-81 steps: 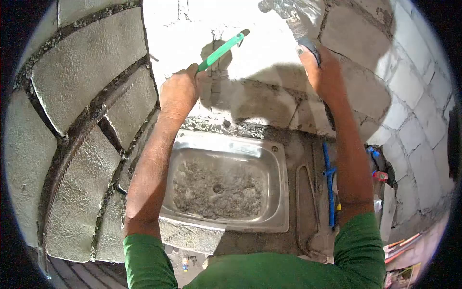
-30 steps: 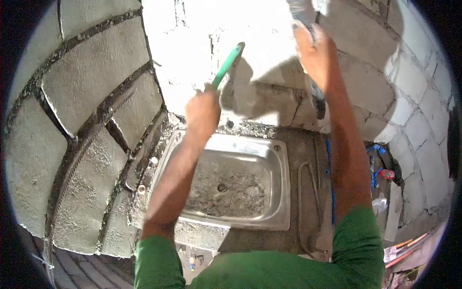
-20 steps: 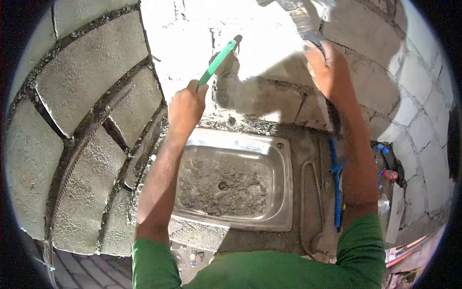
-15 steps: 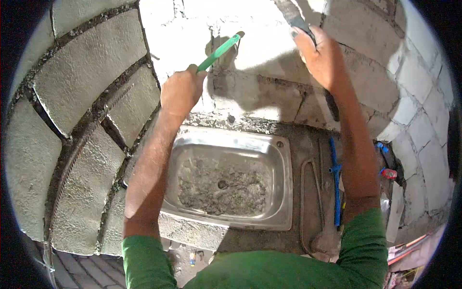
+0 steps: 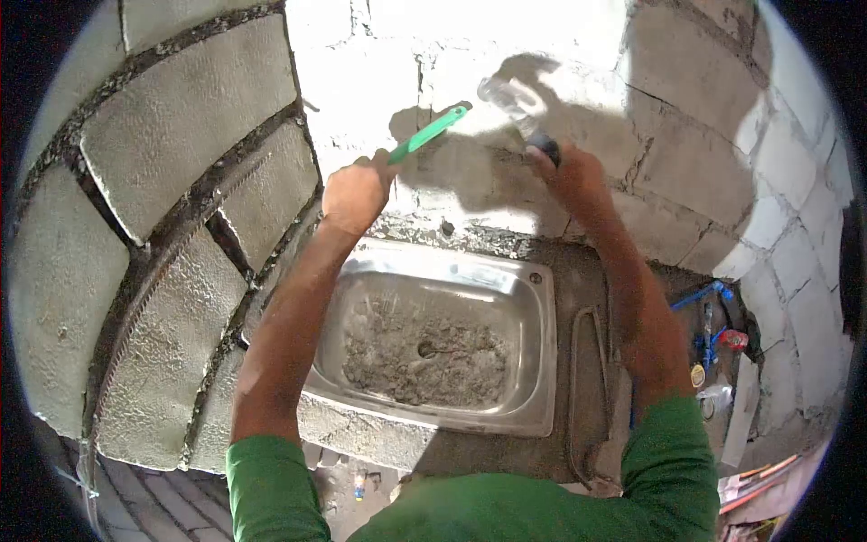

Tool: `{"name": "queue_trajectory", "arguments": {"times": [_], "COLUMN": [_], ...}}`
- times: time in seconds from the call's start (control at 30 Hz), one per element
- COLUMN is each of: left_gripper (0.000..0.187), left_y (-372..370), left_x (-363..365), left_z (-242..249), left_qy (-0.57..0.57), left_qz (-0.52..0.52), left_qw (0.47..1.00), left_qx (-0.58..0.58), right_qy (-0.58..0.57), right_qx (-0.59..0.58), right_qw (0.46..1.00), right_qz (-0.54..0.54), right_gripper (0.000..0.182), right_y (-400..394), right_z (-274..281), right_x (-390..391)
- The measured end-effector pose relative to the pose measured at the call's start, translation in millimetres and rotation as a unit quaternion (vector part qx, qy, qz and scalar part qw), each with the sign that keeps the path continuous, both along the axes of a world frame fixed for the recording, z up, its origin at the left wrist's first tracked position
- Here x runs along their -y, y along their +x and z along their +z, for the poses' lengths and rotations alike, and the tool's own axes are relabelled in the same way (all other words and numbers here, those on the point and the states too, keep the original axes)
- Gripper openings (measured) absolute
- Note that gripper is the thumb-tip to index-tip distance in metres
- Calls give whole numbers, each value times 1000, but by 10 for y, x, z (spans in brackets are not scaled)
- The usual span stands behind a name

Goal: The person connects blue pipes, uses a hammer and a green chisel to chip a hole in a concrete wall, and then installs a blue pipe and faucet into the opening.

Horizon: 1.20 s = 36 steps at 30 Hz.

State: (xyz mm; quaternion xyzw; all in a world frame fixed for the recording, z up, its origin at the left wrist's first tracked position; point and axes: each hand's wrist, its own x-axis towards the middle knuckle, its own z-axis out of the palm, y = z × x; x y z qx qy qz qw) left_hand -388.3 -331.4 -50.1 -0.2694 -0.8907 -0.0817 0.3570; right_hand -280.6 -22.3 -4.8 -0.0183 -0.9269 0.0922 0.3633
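My left hand [image 5: 358, 194] is closed around a slim green tool [image 5: 429, 135]. Its free end, with a small slot or hole, points up and right in front of the sunlit block wall [image 5: 564, 36]. To the right, my right hand [image 5: 573, 181] grips a dark-handled tool [image 5: 542, 144] whose pale, metallic-looking far end is smeared by motion. That blurred end is near the green tool's tip, with a gap between them in this view. Both hands are raised above the back of a steel sink [image 5: 546, 361].
Grey rubble and dust [image 5: 433, 361] lie in the sink. A bent rod [image 5: 575, 397] rests on the counter to its right, near blue pipes [image 5: 709, 330] and a red item [image 5: 733, 340]. Rough blockwork [image 5: 185, 90] with dark joints rises at the left.
My right hand has moved down and left, bringing its tool closer to the green tool's tip. The left hand and green tool sit slightly lower and farther right as the view shifts.
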Motion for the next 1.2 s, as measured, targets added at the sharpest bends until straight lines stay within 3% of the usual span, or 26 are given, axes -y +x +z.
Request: {"name": "queue_trajectory", "arguments": {"times": [0.17, 0.33, 0.47, 0.53, 0.6, 0.63, 0.8, 0.83, 0.87, 0.97, 1.03, 1.1, 1.13, 1.2], "left_gripper": [28, 26, 28, 28, 28, 28, 29, 29, 29, 30, 32, 31, 30, 28], "left_y": [212, 121, 184, 199, 203, 178, 231, 183, 182, 21, 10, 47, 83, 151], "left_x": [70, -95, -106, -105, -115, -159, -187, -192, -275, -338, -321, -283, -262, -197], "left_z": [281, 254, 428, 462, 495, 501, 839, 931, 1110, 1468, 1523, 1378, 1245, 1017], "left_qy": [116, 81, 49, 32, 17, 16, 2, 15, -40, -85, -125, -97, -69, -26], "left_qz": [-28, 15, 23, 26, 15, 21, 18, -14, 30, 11, 4, 12, 14, 2], "left_qw": [993, 996, 999, 999, 1000, 1000, 998, 998, 997, 995, 992, 995, 996, 998], "left_qx": [-6, -34, -9, -8, 4, 3, 54, 61, 51, 46, 15, 32, 52, 61], "right_qy": [-138, 53, 13, -118, -5, -67, -128, -121, -112, -76, -88, -124, -168, -97], "right_qx": [-56, -229, -218, -125, 19, 103, 25, -56, -139, -181, -177, -159, 37, 1], "right_qw": [988, 969, 972, 975, 999, 992, 991, 989, 978, 975, 976, 979, 983, 994], "right_qz": [50, 76, 90, 140, 32, -15, 10, 60, 108, 102, 90, 31, 59, 47], "right_gripper": [42, 40, 37, 39, 47, 41, 43, 45, 48, 48, 49, 51, 52, 52], "right_y": [566, 516, 367, 114, -201, -241, -155, -81, -25, -39, -190, -399, -507, -452], "right_z": [443, 641, 641, 406, 352, 415, 650, 725, 779, 969, 871, 528, 382, 155], "right_x": [114, -23, 206, 295, 285, 304, 325, 338, 343, 337, 293, 288, 135, 195]}}
